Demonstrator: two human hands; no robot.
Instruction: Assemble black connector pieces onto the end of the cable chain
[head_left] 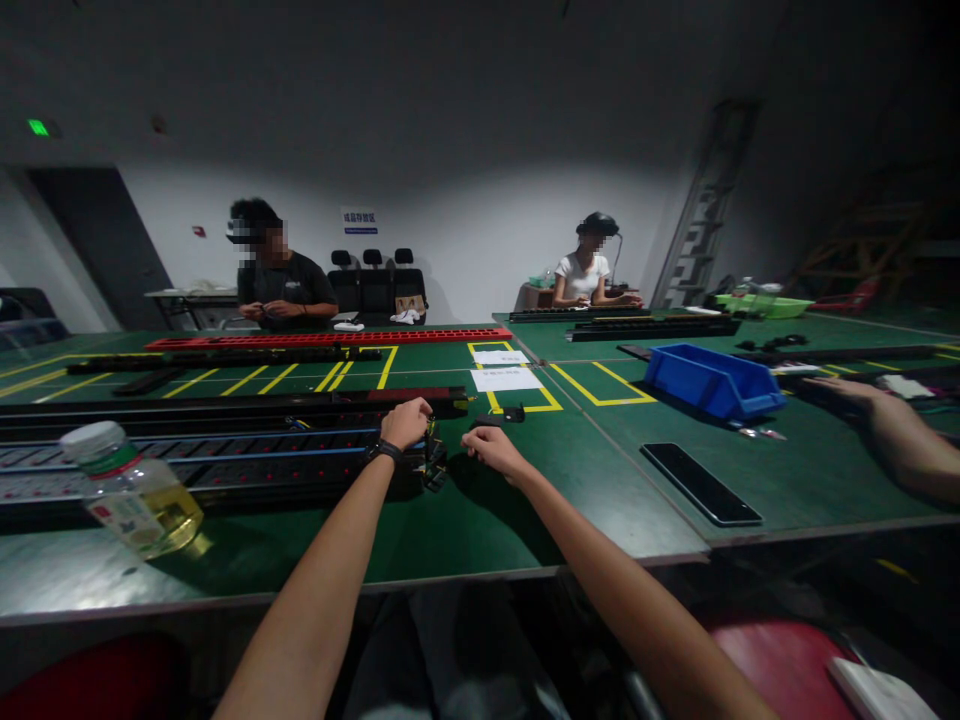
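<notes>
My left hand (406,424), with a black band at the wrist, rests over the right end of a long black rail assembly (285,462). Its fingers are curled, and what they grip is hidden. Loose wires with small connectors (433,462) hang from that end, just below the fingers. To the right, my right hand (493,447) hovers by the wires with its fingertips pinched together; anything between them is too small to make out. Behind it lies a small black part (504,415) on the green table (570,480).
A bottle of yellow liquid (142,500) leans at left. A phone (701,485) and a blue bin (712,380) lie to the right, near another person's arm (892,430). White papers (506,379) and a red rail (330,340) are farther back. Two people sit across.
</notes>
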